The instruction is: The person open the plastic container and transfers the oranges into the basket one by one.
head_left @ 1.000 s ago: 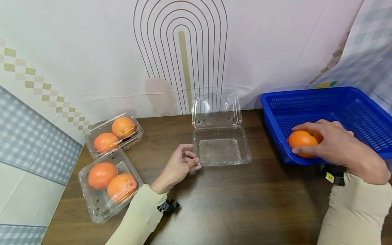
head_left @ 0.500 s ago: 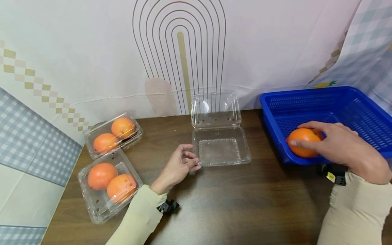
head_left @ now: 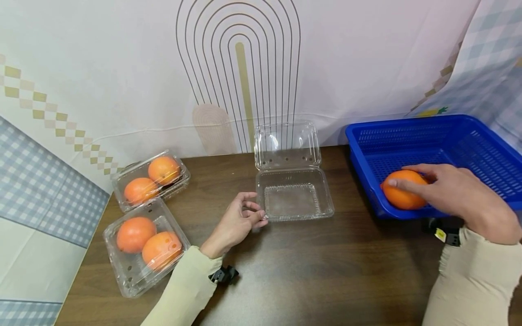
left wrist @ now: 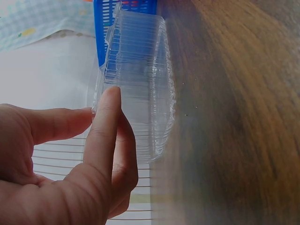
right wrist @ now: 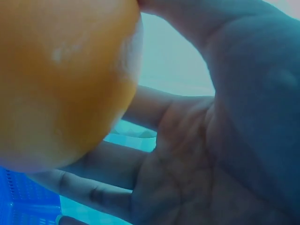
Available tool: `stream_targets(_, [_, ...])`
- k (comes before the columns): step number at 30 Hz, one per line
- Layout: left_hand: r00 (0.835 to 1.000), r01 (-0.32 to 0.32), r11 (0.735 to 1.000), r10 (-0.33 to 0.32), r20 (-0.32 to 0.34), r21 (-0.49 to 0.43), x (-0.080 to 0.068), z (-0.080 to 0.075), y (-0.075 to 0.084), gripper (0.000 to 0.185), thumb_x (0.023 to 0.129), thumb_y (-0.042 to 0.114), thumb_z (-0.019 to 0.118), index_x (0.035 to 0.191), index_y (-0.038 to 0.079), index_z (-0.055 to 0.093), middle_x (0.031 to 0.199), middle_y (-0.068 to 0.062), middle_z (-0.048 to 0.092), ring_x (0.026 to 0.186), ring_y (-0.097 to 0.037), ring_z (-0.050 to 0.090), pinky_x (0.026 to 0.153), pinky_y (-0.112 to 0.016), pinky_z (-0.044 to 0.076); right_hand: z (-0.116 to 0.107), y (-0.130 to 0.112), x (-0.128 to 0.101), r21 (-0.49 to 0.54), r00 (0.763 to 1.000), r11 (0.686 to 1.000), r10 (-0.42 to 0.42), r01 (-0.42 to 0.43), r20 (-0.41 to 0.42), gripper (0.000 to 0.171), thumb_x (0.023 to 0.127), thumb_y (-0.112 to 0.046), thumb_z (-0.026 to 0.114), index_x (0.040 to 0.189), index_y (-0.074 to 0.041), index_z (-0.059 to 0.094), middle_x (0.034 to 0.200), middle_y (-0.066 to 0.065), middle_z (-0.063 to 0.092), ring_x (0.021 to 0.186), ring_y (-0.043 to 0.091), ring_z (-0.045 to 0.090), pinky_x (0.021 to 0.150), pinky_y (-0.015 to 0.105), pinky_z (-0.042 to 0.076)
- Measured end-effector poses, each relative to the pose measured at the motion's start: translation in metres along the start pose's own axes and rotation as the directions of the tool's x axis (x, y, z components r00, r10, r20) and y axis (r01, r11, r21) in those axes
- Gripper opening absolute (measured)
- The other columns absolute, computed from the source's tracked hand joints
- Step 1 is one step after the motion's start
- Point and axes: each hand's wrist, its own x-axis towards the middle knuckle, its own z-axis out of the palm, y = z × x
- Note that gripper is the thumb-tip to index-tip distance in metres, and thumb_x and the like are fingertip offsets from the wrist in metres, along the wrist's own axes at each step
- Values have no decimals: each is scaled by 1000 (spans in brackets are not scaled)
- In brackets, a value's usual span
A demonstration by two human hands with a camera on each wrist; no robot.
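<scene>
My right hand (head_left: 456, 190) grips an orange (head_left: 401, 192) at the near left corner of the blue basket (head_left: 367, 199). In the right wrist view the orange (right wrist: 65, 79) fills the upper left, with fingers (right wrist: 108, 164) curled behind it. My left hand (head_left: 234, 222) pinches the near left corner of a clear plastic clamshell box (head_left: 289, 199). This box stands with its lid (head_left: 287, 145) raised and no fruit inside. The left wrist view has the thumb and a finger of my left hand (left wrist: 89, 159) at the rim of the clamshell box (left wrist: 140, 89).
Two more clear boxes stand at the left: the back box (head_left: 122, 181) holds two oranges (head_left: 164, 170), and the front box (head_left: 126, 276) also holds two oranges (head_left: 136, 234). A patterned cloth (head_left: 346, 59) hangs behind the wooden table (head_left: 310, 271).
The orange has turned a little in my right hand and its dark stem spot is now out of sight. My right fingers have shifted slightly on it. The left hand stays in place.
</scene>
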Motion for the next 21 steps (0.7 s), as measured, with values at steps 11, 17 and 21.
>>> stream_targets(11, [1000,4,1000,-4,-1,6,0,-1,0,56,96,-14,57,146,-6,36,114,-20,50,85,-16,64,87,-31,67,-2,2,2,-7,1000,1000,13,-12,17,92,94,-75,48,147,1,47,138,45,45,112,61,51,76,59,53])
stream_targets(17, [1000,8,1000,-8,-1,13,0,-2,0,55,96,-13,57,146,-5,37,115,-20,50,86,-17,65,88,-32,67,7,1,9,-21,999,1000,-8,9,53,98,86,-72,65,142,7,48,125,39,59,96,47,60,66,45,51])
stream_targets(21, [1000,14,1000,-14,6,17,0,-2,1,56,96,-12,57,147,-4,36,116,-21,50,87,-17,65,89,-33,67,11,5,13,-15,998,1000,-1,2,59,85,88,-60,72,139,5,50,123,32,66,107,56,57,77,63,49])
